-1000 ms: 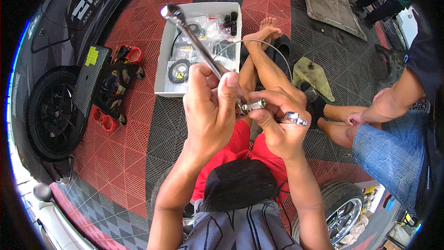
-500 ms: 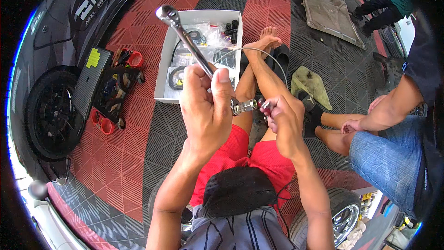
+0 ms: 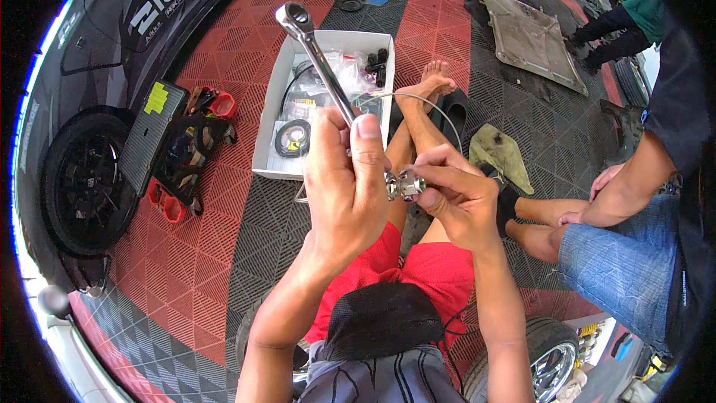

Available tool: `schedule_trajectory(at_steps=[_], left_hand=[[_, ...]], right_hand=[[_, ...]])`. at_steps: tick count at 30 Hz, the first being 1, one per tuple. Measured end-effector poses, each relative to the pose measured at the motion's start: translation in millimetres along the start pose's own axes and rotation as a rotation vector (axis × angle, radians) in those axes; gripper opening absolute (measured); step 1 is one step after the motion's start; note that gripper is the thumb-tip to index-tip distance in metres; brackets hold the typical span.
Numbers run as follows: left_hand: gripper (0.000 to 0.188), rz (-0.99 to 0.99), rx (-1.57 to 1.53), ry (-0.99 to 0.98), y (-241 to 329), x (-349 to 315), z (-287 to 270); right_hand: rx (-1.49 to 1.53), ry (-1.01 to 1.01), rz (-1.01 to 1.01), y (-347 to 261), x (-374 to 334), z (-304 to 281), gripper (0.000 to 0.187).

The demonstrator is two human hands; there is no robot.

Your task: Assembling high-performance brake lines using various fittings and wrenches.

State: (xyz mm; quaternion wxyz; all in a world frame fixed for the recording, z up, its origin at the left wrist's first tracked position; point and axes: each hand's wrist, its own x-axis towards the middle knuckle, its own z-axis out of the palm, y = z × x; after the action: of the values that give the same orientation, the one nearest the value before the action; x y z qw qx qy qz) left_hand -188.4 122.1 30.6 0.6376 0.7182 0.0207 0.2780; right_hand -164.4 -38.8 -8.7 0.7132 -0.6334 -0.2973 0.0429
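A shiny ratchet wrench (image 3: 330, 75) points up and away from my left hand (image 3: 344, 190), whose fingers and thumb are wrapped round its shaft; the ring head is at the far end. Just right of that hand, a silver metal fitting (image 3: 405, 184) with hex faces sticks out. My right hand (image 3: 464, 201) pinches the fitting's right end between thumb and fingers. What joins the fitting's left end is hidden behind my left hand. A thin grey hose (image 3: 441, 104) curves in the air beyond my hands, over my crossed legs.
Ahead is a white box (image 3: 261, 142) of bagged parts and cables. An open tool case (image 3: 153, 138) stands by the dark car's wheel (image 3: 89, 179) at left. A person in denim shorts (image 3: 619, 261) sits close at right, near a cloth (image 3: 498, 157). A tyre (image 3: 514, 366) lies behind.
My right hand has moved its fingertips onto the fitting's end, and the red piece it held is out of sight. My left hand and the wrench have shifted slightly right.
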Motion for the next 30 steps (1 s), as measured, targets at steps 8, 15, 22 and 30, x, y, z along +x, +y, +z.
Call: schedule_trajectory(at_steps=[8,15,22,30], left_hand=[[0.023,-0.032,-0.104,-0.009,3,-2,-9],[0.026,0.074,-0.158,-0.02,5,-8,-12],[0.024,0.082,-0.12,0.002,-4,-8,-7],[0.024,0.19,-0.043,-0.012,-5,-9,-7]], right_hand=[[-0.208,-0.066,-0.207,-15,16,5,0.029],[-0.183,0.022,-0.272,-15,2,21,0.03],[-0.172,0.045,-0.092,-21,-11,29,0.031],[-0.119,0.154,-0.185,-10,-17,38,0.031]])
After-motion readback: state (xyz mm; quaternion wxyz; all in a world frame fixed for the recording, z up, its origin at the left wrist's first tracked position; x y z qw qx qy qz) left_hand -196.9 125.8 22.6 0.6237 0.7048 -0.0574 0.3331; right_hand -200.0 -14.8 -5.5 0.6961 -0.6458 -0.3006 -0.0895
